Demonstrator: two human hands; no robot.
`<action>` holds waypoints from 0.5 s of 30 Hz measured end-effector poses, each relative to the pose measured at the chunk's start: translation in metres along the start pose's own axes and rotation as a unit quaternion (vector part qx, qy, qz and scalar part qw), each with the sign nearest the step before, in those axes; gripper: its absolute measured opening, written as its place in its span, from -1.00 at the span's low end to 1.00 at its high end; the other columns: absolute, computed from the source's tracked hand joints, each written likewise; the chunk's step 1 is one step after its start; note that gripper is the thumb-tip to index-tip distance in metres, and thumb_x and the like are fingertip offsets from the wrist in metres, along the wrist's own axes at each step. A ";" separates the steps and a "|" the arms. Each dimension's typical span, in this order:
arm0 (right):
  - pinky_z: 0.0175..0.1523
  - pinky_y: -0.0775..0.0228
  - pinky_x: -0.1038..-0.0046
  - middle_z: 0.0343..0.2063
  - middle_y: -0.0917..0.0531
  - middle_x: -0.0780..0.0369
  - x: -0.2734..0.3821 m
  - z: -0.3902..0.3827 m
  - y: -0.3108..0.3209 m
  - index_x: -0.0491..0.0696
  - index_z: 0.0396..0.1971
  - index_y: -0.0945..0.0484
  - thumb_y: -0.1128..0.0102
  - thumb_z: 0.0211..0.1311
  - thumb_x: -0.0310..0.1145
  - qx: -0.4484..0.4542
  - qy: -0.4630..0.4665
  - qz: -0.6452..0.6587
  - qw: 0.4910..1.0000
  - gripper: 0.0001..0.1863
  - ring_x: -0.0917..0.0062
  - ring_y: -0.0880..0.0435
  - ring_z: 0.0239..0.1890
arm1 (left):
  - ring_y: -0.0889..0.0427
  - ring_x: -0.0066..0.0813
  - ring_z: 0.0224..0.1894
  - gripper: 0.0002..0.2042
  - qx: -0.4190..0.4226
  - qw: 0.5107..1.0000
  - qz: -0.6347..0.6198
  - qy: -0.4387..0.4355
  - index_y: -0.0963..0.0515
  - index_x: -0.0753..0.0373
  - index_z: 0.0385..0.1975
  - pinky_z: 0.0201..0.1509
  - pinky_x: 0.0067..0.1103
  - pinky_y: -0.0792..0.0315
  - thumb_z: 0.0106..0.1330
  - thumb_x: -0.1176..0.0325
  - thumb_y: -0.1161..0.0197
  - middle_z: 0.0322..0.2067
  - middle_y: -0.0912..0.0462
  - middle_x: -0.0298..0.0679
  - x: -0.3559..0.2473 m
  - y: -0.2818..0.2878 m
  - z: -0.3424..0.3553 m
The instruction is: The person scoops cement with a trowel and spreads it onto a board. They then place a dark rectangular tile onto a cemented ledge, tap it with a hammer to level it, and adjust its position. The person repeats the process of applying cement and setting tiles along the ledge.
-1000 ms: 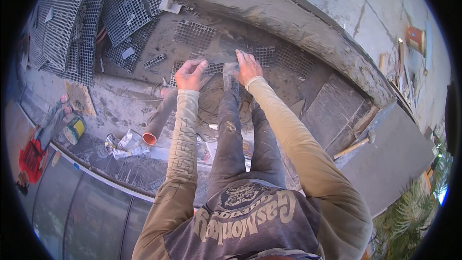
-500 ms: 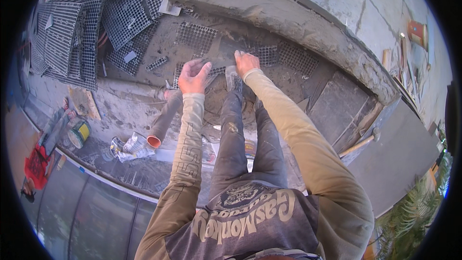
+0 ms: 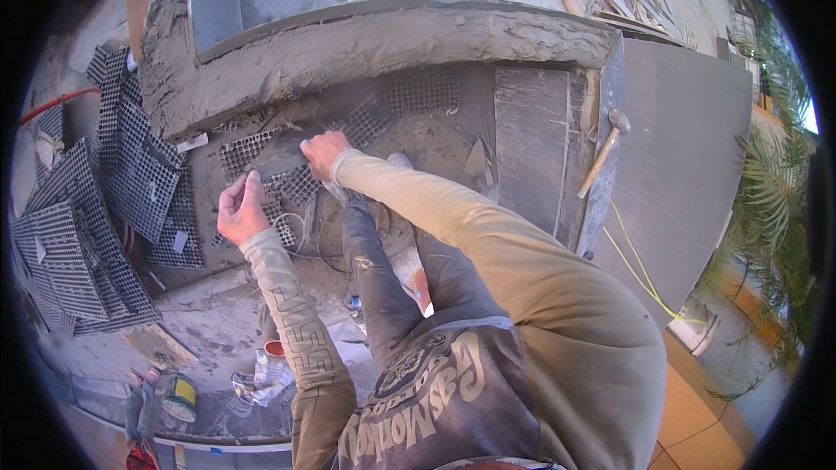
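Note:
My left hand [image 3: 244, 211] is closed, thumb and fingertips pinched together, above the dirty floor of a trench. My right hand [image 3: 326, 157], also closed with the knuckles up, is a little farther off and to the right. Between them spans a thin grey flat piece [image 3: 282, 155], gripped at its two ends; its colour merges with the mortar behind, so its exact kind is unclear. Black plastic grid pieces [image 3: 296, 186] lie below the hands, and another grid piece [image 3: 244, 151] rests just beyond my left hand.
A rough mortar-covered kerb [image 3: 348, 52] curves along the far side. Stacked grid sheets [image 3: 131, 157] lie at left. A pointed trowel [image 3: 476, 158] rests on the trench floor; a hammer [image 3: 601, 155] lies at right. A yellow-banded bucket [image 3: 180, 397] and another person [image 3: 144, 444] are lower left.
The view has turned, so the surroundings appear rotated and both hands sit farther left. My left fingers are drawn closer together. The hands remain over the same grid pieces.

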State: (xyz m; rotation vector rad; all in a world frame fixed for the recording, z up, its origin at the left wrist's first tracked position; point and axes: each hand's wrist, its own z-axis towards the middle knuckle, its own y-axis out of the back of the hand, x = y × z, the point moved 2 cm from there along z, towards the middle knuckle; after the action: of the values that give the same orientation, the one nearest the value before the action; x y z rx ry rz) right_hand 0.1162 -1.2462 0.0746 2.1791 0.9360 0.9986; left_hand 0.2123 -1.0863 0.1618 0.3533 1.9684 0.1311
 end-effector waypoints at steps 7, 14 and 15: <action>-0.10 -0.57 0.15 -0.44 -0.71 0.02 0.020 -0.127 0.106 -0.10 -0.37 -0.65 -0.20 0.19 -0.10 -0.058 -0.125 0.130 0.982 -0.67 0.10 -0.73 -0.28 | -0.65 -0.47 -0.11 -0.75 0.084 0.990 -0.114 -0.016 -0.61 0.43 -0.07 -0.06 -0.59 -0.59 0.32 0.45 -0.32 -0.17 -0.68 -0.09 -0.086 0.001 -0.042; -0.50 -0.36 0.34 -0.77 -0.53 0.12 0.047 -0.244 0.199 -0.17 -0.64 -0.55 -0.45 0.07 -0.03 -0.118 -0.104 0.265 0.951 -0.53 0.43 -0.50 -0.70 | -0.58 0.02 0.12 -0.56 0.109 0.854 0.507 -0.041 -0.59 0.24 0.05 0.22 -0.24 -0.41 0.45 0.08 0.09 0.03 -0.64 0.03 0.267 0.167 0.055; -0.53 -0.29 0.38 -0.79 -0.49 0.16 0.033 -0.267 0.199 -0.18 -0.68 -0.53 -0.47 0.08 -0.09 -0.152 -0.113 0.299 0.935 -0.54 0.54 -0.40 -0.70 | -0.57 0.02 0.13 -0.53 0.199 0.826 0.527 -0.027 -0.58 0.23 0.09 0.24 -0.23 -0.39 0.45 0.05 0.11 0.05 -0.61 0.05 0.256 0.126 0.039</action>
State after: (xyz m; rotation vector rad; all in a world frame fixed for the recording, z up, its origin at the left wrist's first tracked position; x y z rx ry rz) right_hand -0.0106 -1.2871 0.3819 2.2772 -0.0134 1.0367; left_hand 0.1748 -0.8910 -0.0466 1.6810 1.5161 0.4036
